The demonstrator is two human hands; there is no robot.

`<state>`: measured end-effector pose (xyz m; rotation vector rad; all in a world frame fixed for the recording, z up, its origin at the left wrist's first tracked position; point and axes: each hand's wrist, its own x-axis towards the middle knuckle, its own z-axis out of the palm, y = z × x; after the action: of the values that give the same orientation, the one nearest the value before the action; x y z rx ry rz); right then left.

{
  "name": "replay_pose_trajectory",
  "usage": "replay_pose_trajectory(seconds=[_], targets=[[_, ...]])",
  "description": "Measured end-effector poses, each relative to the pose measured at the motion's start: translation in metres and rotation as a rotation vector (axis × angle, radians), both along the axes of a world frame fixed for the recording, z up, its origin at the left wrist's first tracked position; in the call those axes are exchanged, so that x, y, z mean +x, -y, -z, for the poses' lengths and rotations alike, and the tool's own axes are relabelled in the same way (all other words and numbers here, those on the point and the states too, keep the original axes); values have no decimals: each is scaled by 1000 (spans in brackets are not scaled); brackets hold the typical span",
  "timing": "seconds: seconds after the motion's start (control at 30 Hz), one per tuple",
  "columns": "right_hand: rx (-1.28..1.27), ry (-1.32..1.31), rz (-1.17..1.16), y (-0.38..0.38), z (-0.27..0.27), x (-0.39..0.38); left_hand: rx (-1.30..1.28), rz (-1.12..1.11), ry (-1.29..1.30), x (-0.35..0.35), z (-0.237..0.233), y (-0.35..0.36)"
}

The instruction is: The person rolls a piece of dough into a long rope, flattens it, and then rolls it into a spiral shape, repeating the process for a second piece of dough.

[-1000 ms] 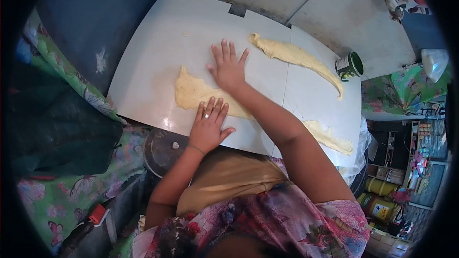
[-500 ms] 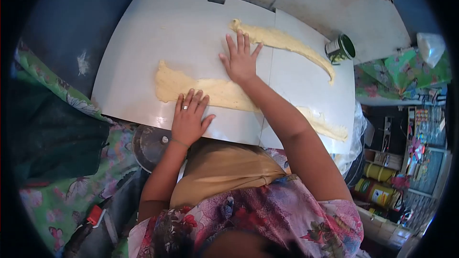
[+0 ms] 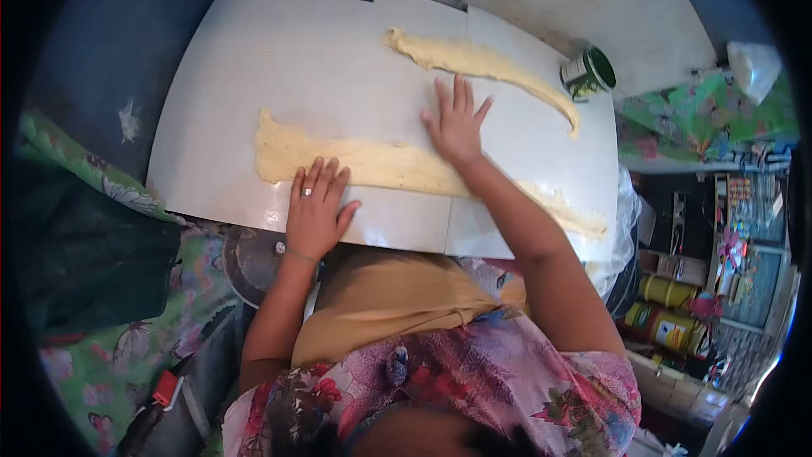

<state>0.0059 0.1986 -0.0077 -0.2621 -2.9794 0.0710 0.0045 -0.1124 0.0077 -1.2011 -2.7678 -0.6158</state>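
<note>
A long flattened strip of pale yellow dough (image 3: 372,161) lies across the white tabletop (image 3: 228,59) in front of me. My left hand (image 3: 317,207) rests with its outstretched fingertips on the strip's near edge, a ring on one finger. Past the strip's far edge, my right hand (image 3: 459,129) is spread palm down, its forearm crossing over the dough and hiding a part of it. Beyond those fingertips a second, narrower dough strip (image 3: 474,61) curves toward the right.
A dark green tin (image 3: 589,74) stands at the table's far right edge against the wall. Below the table's near left edge is a round metal lid (image 3: 249,267). Clear plastic (image 3: 624,228) hangs by the right edge, with shelves and yellow containers (image 3: 660,326) farther right.
My right hand has moved right and toward me, away from the far strip's left end. My left hand stays on the near strip. The whole view has shifted slightly.
</note>
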Motion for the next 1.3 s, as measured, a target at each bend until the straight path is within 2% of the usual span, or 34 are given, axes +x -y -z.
replay_pose_trajectory(seconds=[0.03, 0.07, 0.17, 0.2, 0.3, 0.33, 0.43, 0.47, 0.57, 0.67, 0.77, 0.8, 0.87, 0.9, 0.93, 1.03, 1.07, 1.1, 1.17, 1.23, 1.27, 1.3], targets=[[44, -163, 115, -20, 11, -11, 2, 5, -12, -3, -2, -1], [204, -178, 104, -33, 11, -16, 30, 7, -12, -4, 1, -1], [80, -162, 61, -11, 2, 7, 32, 16, -30, -5, 6, 3], [99, -86, -158, -4, 5, 32, 34, 1, -32, -6, 6, 2], [38, -245, 121, -49, 26, 27, 21, 6, -10, 1, 7, 1], [121, -215, 163, -61, 7, 23, 22, 11, -14, -1, 6, 1], [67, -295, 164, -55, -3, 37, 31, 3, -17, -6, 4, 3], [116, -185, 31, -40, 2, 54, 34, 2, -4, -4, 5, 3], [86, -252, 116, -74, 24, 57, 9, -24, -18, -2, 3, -1], [358, -172, 140, -117, 11, 42, 23, -21, -30, -3, 6, -1], [98, -201, 47, -89, 4, 68, 21, -13, 9, -1, 9, 3], [19, 195, -151, -80, -6, 91, 43, -58, -32, 3, 7, -3], [63, -58, -15, -111, 11, 84, 63, -115, -104, 16, -3, -13], [79, -188, 68, -125, 18, 80, 59, -51, -72, 27, -4, -22], [153, -154, 90, -132, 8, 70, 61, 6, -50, 37, -3, -38], [124, -112, 87, -109, 1, 64, 37, 101, 29, 69, -1, -82], [72, -13, -64, -89, 3, 78, 31, 107, 63, 78, -2, -95], [39, -32, -17, -91, 7, 71, 27, 112, 98, 86, -1, -108], [-40, -55, 97, -97, 22, 68, 0, 54, 74, 97, 3, -132], [105, -102, 100, -103, 29, 47, -47, 31, 40, 106, 8, -139], [184, -145, 88, -105, 27, 28, -66, 16, 11, 104, 11, -141], [100, -63, -51, -85, 17, 21, -86, -3, -12, 103, 12, -142]])
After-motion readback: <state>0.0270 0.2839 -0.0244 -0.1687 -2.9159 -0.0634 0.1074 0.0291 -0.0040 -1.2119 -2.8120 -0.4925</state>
